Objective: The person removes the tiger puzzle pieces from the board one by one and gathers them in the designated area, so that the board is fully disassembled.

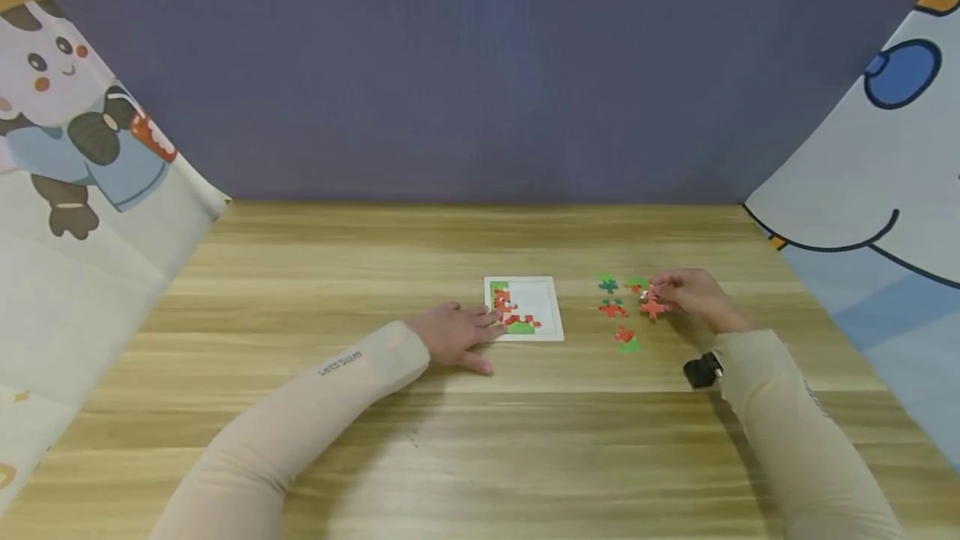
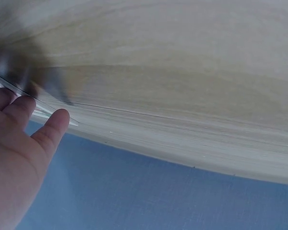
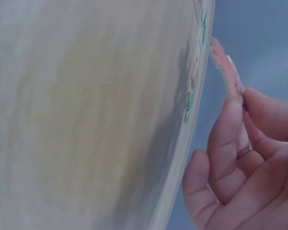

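In the head view a white square puzzle tray (image 1: 551,307) lies at the middle of the table, with red and green pieces fitted along its left and lower sides. My left hand (image 1: 453,334) rests at its lower left, straight fingers spread over that edge. Between thumb and fingertips, my right hand (image 1: 693,297) pinches a red jigsaw piece (image 1: 652,307); the right wrist view shows this piece (image 3: 228,67) raised off the table. Loose pieces lie just left of that hand: a green one (image 1: 607,283), a red one (image 1: 612,309) and a red-green one (image 1: 626,338).
Another green and red piece (image 1: 636,283) lies partly beside the held one. A small black device (image 1: 702,371) sits at the right wrist. The wooden table (image 1: 480,440) meets a dark blue backdrop (image 1: 480,73), with cartoon-printed cloths on both sides.
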